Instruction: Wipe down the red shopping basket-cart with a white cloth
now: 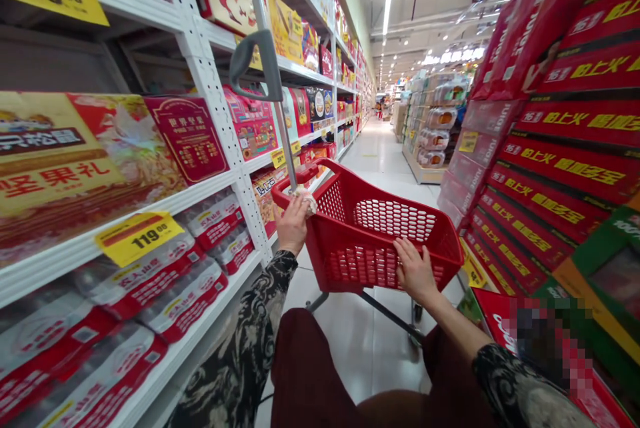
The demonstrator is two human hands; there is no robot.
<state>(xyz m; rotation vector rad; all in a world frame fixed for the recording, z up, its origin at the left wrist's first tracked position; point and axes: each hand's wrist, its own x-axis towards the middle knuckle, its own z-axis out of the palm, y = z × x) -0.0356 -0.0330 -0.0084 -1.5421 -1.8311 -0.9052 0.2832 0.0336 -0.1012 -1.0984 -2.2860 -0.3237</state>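
**Hands and cloth at the rim of a red shopping cart, store aisle**

The left hand (293, 225) is closed narrowly over a crumpled pale cloth (309, 201), pressed to the cart's rim near the foot of a metal pole (287, 141). The right hand (415, 271) holds nothing; its fingers are loosely spread on the near rim, toward the other end. The red cart (350, 258) stands directly in front of the person's knees, its perforated plastic basket upright on a metal frame.

Handling, as judged: the cloth is soft, light and easily bunched, best pinned flat under the fingertips; whether it is damp cannot be told. The basket is probably stiff, smooth and fairly light, and may roll on its wheels (415, 335) when pushed. The thick rim offers the firmest hold, with the right hand as a steady.

Surroundings: the pole rises close beside the left hand and bears a grey loop handle (275, 68), limiting reach at that corner. White shelves (250, 215) with boxed goods and packs of bottles (175, 301) line the left side; stacked red cartons (555, 181) bound the right. The knees confine the near side. Beyond the cart, a pale floor (373, 141) extends down the aisle.
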